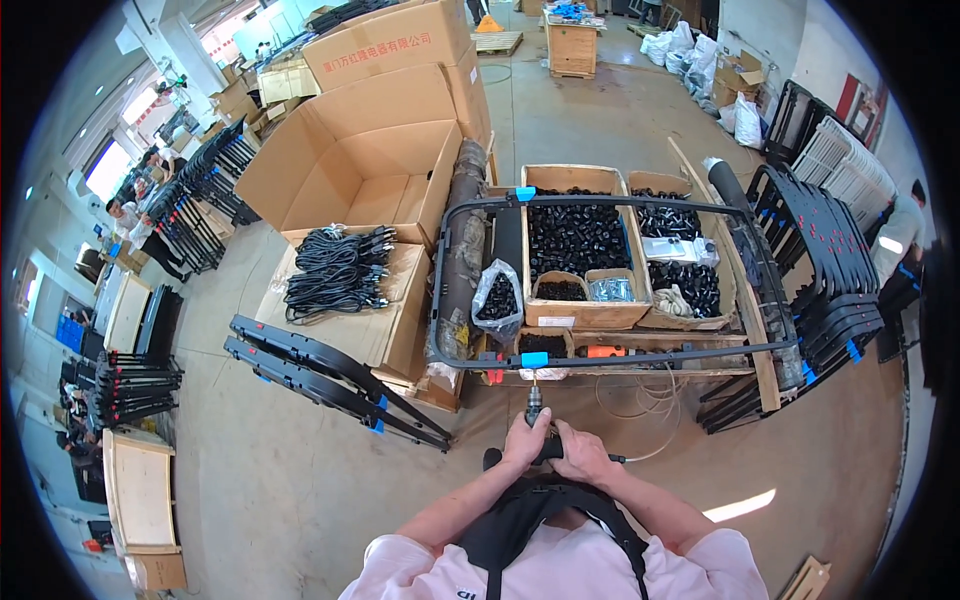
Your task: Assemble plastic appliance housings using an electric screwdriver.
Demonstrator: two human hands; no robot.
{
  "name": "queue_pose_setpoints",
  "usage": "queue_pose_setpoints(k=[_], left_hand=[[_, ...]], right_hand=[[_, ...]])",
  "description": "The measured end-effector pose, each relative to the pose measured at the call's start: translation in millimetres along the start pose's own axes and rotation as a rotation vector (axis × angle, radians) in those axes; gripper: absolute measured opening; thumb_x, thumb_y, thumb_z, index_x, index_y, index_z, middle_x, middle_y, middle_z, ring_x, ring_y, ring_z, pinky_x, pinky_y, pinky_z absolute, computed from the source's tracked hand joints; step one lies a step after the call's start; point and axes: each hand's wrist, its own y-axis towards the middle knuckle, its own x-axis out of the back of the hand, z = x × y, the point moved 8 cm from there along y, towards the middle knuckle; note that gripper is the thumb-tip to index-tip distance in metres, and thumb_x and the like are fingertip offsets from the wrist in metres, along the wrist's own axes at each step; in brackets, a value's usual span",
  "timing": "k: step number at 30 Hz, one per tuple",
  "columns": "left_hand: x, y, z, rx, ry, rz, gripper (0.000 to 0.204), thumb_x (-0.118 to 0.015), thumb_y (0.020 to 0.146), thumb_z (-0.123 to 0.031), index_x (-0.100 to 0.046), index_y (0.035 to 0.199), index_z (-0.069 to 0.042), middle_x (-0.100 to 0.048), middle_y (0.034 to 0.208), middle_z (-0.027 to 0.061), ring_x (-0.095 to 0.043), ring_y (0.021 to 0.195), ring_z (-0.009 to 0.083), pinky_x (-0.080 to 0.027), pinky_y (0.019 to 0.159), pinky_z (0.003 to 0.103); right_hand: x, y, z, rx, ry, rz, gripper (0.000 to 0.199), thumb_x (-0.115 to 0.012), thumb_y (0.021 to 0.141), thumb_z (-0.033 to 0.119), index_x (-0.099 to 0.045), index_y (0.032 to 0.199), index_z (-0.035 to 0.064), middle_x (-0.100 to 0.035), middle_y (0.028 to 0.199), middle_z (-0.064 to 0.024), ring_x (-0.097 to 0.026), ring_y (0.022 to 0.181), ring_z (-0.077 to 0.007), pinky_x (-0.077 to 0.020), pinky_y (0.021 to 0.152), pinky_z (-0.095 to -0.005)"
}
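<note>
Because steadiness likely matters, your left hand (524, 438) and right hand (582, 453) both grip the driver (534, 398) — its bit (534, 379) aimed at the blue clip (536, 359) on the black frame (650, 356), propped across padded bars (463, 265).

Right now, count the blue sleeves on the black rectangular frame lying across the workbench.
2 on the black frame: a far blue sleeve on its far bar, and a near blue sleeve just ahead of the drill. Undersides are hidden.

L grip (525, 440) & R grip (583, 453) on drill (534, 398), bit (534, 380) nr blk frame (650, 355).
</note>
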Motion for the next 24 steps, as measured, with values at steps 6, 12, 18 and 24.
queue_pose_setpoints(k=[6,12,18,24], left_hand=[[3.6,6.5,0.4,0.023,0.061,-0.025,0.063,-0.066,0.097,-0.057,-0.062,0.114,0.003,-0.072,0.104,0.0247,-0.071,0.102,0.0389,-0.054,0.089,0.047],[2.2,15.2,-4.1,0.004,0.047,-0.019,0.063,-0.066,0.097,-0.057,-0.062,0.116,0.003,-0.072,0.104,0.0256,-0.071,0.103,0.0405,-0.054,0.09,0.047],[-8.7,25.4,-7.9,-0.073,0.029,0.031,0.054,-0.066,0.099,-0.053,-0.065,0.101,0.001,-0.07,0.089,0.0179,-0.07,0.089,0.0282,-0.053,0.081,0.045],[0.8,22.4,12.4,-0.044,-0.071,0.045,0.048,-0.067,0.101,-0.047,-0.063,0.1,0.001,-0.065,0.087,0.0071,-0.059,0.081,0.017,-0.052,0.075,0.04]], right_hand=[[3.5,5.2,-0.6,-0.01,0.01,-0.011,0.086,-0.08,0.076,0.028,-0.041,0.146,-0.0061,-0.07,0.116,-0.0297,-0.071,0.103,-0.0444,-0.0564,0.091,-0.0514],[6.9,11.9,-2.4,-0.039,0.031,-0.017,0.086,-0.081,0.074,0.027,-0.043,0.146,-0.0009,-0.069,0.116,-0.0303,-0.07,0.102,-0.0456,-0.056,0.089,-0.0526],[-2.9,11.4,-10.7,0.037,-0.008,-0.096,0.053,-0.078,0.073,0.023,-0.057,0.119,0.0042,-0.058,0.111,-0.0212,-0.064,0.105,-0.0433,-0.0543,0.087,-0.0545],[-2.7,7.1,8.0,0.037,-0.001,-0.104,0.053,-0.075,0.077,0.019,-0.056,0.124,0.0038,-0.057,0.118,-0.02,-0.063,0.111,-0.0413,-0.0535,0.09,-0.0528]])
